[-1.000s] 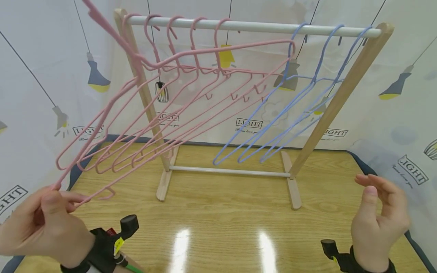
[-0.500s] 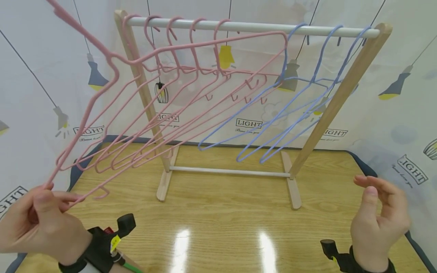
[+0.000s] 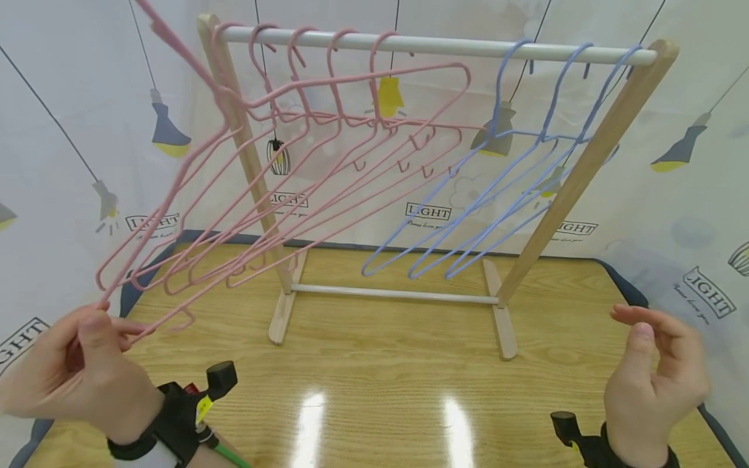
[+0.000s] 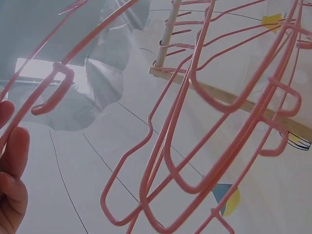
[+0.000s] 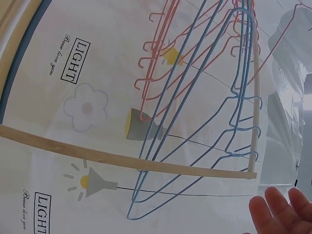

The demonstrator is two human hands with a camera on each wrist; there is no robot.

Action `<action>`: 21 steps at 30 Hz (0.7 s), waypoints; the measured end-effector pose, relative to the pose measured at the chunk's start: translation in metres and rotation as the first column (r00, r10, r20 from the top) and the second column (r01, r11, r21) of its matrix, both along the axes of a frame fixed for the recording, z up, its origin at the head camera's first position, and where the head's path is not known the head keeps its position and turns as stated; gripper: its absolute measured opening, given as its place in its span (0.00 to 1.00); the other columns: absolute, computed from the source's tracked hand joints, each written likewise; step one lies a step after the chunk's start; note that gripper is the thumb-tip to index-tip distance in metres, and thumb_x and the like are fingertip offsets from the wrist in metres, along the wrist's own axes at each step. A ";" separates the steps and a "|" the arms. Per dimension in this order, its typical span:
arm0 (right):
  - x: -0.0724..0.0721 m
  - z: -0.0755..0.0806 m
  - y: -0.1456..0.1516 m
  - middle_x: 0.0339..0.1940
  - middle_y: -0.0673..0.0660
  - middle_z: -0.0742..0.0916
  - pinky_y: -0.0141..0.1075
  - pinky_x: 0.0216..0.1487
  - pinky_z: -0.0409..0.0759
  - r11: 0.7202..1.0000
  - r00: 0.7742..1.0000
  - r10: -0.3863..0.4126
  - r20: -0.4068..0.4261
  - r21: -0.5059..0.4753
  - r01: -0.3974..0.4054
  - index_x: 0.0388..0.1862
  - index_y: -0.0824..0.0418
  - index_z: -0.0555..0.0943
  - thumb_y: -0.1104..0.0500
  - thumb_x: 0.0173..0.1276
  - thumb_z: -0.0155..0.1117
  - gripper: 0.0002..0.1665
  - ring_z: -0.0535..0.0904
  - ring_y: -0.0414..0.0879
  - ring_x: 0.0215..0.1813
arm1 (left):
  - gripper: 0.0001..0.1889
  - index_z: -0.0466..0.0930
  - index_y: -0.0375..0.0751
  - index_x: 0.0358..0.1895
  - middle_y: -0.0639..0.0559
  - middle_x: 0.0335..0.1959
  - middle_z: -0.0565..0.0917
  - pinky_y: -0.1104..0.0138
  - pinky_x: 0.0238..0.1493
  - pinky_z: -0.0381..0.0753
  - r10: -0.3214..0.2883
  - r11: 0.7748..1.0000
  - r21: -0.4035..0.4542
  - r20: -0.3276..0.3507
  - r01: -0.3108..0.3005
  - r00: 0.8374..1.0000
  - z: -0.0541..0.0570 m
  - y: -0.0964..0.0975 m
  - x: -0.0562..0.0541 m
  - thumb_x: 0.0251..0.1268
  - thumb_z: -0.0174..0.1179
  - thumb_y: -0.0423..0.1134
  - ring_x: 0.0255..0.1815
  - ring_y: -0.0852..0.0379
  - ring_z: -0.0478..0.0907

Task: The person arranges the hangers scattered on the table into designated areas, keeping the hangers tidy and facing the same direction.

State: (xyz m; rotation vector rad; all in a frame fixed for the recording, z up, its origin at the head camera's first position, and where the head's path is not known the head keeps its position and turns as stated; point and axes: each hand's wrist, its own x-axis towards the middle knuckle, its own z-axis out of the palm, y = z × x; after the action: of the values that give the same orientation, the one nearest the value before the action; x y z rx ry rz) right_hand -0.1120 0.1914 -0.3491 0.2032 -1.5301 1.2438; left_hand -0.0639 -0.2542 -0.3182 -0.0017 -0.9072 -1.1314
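My left hand (image 3: 82,370) pinches the near corner of a pink clothes hanger (image 3: 421,69). The hanger is tilted, its hook end running off toward the upper left and its far corner up near the rail (image 3: 445,45). In the left wrist view, its small inner hook (image 4: 56,95) shows beside the fingers. Several pink hangers (image 3: 333,71) hang from the left part of the rail. At the right end hang 3 blue hangers (image 3: 498,84). My right hand (image 3: 658,377) holds nothing, its fingers loosely bent, to the right of the rack; its fingertips (image 5: 278,214) appear in the right wrist view.
The rack has wooden posts (image 3: 608,146), a lower white bar (image 3: 392,294) and wooden feet (image 3: 500,318) on a wood-grain table (image 3: 374,370). A printed cloth (image 3: 690,214) with lamp drawings surrounds it at the back and sides.
The held hanger's far corner has moved left, away from the leftmost blue hanger. That blue hanger swung left, then partly back. My right hand has barely moved.
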 end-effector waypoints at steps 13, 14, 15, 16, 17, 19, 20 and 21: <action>0.000 0.000 -0.002 0.38 0.39 0.88 0.26 0.53 0.73 1.000 1.000 -0.005 -0.007 -0.008 0.005 0.40 0.80 0.82 0.65 0.77 0.56 0.16 0.83 0.29 0.42 | 0.31 0.82 0.15 0.22 0.52 0.15 0.84 0.85 0.21 0.63 0.000 0.993 -0.122 0.069 0.008 0.998 0.004 0.034 -0.020 0.51 0.82 0.48 0.16 0.73 0.78; 0.000 0.000 -0.002 0.39 0.39 0.88 0.26 0.53 0.73 1.000 1.000 -0.007 -0.004 -0.005 0.007 0.40 0.80 0.82 0.65 0.77 0.56 0.16 0.83 0.29 0.42 | 0.30 0.81 0.16 0.22 0.52 0.15 0.84 0.85 0.22 0.65 -0.013 0.990 -0.139 0.086 0.025 0.996 0.004 0.037 -0.021 0.53 0.81 0.47 0.17 0.73 0.78; 0.000 0.000 -0.002 0.39 0.39 0.88 0.26 0.53 0.73 1.000 1.000 -0.008 -0.003 -0.003 0.008 0.40 0.80 0.82 0.65 0.77 0.56 0.16 0.83 0.29 0.42 | 0.30 0.81 0.16 0.23 0.52 0.16 0.84 0.85 0.23 0.67 -0.021 0.987 -0.156 0.102 0.037 0.995 0.005 0.040 -0.023 0.56 0.80 0.47 0.18 0.73 0.79; 0.000 -0.001 -0.002 0.39 0.39 0.88 0.26 0.53 0.73 1.000 1.000 -0.007 -0.003 -0.003 0.007 0.40 0.80 0.82 0.65 0.77 0.56 0.15 0.83 0.29 0.42 | 0.29 0.81 0.16 0.24 0.52 0.16 0.84 0.85 0.24 0.68 -0.029 0.983 -0.176 0.120 0.050 0.992 0.005 0.043 -0.024 0.59 0.78 0.46 0.19 0.73 0.79; 0.000 -0.001 -0.001 0.39 0.39 0.88 0.26 0.53 0.73 1.000 1.000 -0.007 -0.001 -0.002 0.007 0.40 0.80 0.82 0.65 0.77 0.56 0.15 0.83 0.29 0.42 | 0.28 0.81 0.16 0.25 0.53 0.17 0.84 0.85 0.25 0.69 -0.027 0.979 -0.195 0.144 0.055 0.989 0.005 0.046 -0.025 0.61 0.76 0.46 0.20 0.74 0.79; -0.001 -0.002 0.000 0.39 0.40 0.88 0.26 0.53 0.73 1.000 1.000 -0.007 -0.001 -0.002 0.007 0.40 0.80 0.82 0.66 0.76 0.55 0.15 0.83 0.30 0.42 | 0.25 0.81 0.17 0.26 0.48 0.16 0.82 0.84 0.30 0.74 -0.024 0.971 -0.231 0.185 0.068 0.982 0.005 0.053 -0.028 0.66 0.72 0.42 0.22 0.74 0.79; -0.001 -0.003 0.000 0.39 0.40 0.88 0.26 0.53 0.73 1.000 1.000 -0.010 0.001 -0.001 0.010 0.40 0.81 0.82 0.66 0.76 0.55 0.15 0.83 0.30 0.42 | 0.23 0.81 0.17 0.26 0.45 0.16 0.82 0.84 0.32 0.76 -0.018 0.966 -0.250 0.204 0.070 0.979 0.005 0.056 -0.029 0.68 0.70 0.40 0.22 0.74 0.78; -0.001 -0.003 0.000 0.39 0.40 0.88 0.26 0.53 0.73 1.000 1.000 -0.013 0.004 0.001 0.013 0.40 0.81 0.82 0.67 0.76 0.55 0.15 0.83 0.30 0.42 | 0.23 0.81 0.17 0.27 0.42 0.15 0.81 0.83 0.33 0.76 -0.007 0.961 -0.269 0.218 0.067 0.976 0.004 0.059 -0.031 0.69 0.68 0.40 0.23 0.75 0.78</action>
State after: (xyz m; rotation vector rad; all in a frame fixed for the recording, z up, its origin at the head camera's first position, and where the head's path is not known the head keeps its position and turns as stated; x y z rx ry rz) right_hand -0.1135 0.1918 -0.3526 0.1913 -1.5330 1.2345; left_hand -0.0952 -0.1954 -0.3143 -0.1274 -1.2583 -1.0451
